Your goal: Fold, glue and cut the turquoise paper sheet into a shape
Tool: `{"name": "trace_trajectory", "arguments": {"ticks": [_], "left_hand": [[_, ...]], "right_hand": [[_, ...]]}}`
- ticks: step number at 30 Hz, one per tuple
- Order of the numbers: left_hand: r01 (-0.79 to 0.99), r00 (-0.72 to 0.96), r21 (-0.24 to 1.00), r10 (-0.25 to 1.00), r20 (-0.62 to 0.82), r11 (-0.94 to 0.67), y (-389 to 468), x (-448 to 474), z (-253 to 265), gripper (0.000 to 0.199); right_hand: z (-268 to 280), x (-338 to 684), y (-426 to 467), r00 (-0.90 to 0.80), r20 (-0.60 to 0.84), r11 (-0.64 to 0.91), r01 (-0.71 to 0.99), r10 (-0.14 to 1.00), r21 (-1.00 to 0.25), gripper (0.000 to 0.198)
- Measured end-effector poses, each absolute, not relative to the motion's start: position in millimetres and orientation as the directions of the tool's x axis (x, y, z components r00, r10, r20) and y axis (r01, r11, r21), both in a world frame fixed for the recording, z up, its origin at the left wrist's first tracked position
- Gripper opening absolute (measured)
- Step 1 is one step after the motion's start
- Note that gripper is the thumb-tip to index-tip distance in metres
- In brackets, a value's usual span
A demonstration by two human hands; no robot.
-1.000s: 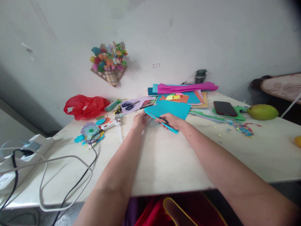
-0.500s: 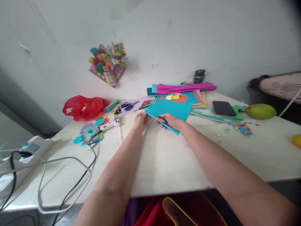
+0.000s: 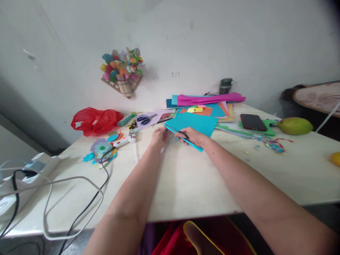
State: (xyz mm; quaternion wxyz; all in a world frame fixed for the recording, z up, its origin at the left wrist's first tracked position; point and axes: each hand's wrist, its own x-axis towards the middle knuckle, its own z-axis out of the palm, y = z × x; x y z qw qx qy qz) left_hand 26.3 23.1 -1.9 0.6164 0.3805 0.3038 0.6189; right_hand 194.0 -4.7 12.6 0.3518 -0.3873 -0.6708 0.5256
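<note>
My right hand (image 3: 191, 136) is closed around the black handles of a pair of scissors (image 3: 183, 134). Their blades lie along the near edge of a bright blue sheet of paper (image 3: 195, 123), and a narrow strip hangs at that edge below my right hand. At the sheet's left corner, my left hand (image 3: 159, 136) pinches the paper between thumb and fingers. Most of the blades are hidden by the paper and the fingers.
Left of my hands lie a white glue gun (image 3: 124, 140), paper flowers (image 3: 101, 148), dark-handled scissors (image 3: 145, 119) and a red plastic bag (image 3: 95, 120). Coloured sheets (image 3: 212, 99) are stacked behind. A phone (image 3: 253, 122) and a mango (image 3: 294, 125) lie right. Cables (image 3: 77, 179) cross the left side.
</note>
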Motion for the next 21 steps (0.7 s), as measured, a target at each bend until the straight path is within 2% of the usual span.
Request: {"name": "trace_trajectory", "arguments": {"ticks": [10,21], "left_hand": [[-0.545,0.104,0.836,0.985,0.139,-0.06,22.6,26.8,-1.7,0.008],[-0.529,0.082,0.847,0.989,0.12,-0.059,18.2,31.5,0.6,0.017]], "right_hand": [[15.0,195.9,-8.5,-0.472,0.012,0.075,0.116,0.882,-0.99,0.034],[12.7,196.4,-4.8,-0.448,0.042,0.11,0.128,0.893,-0.986,0.033]]}}
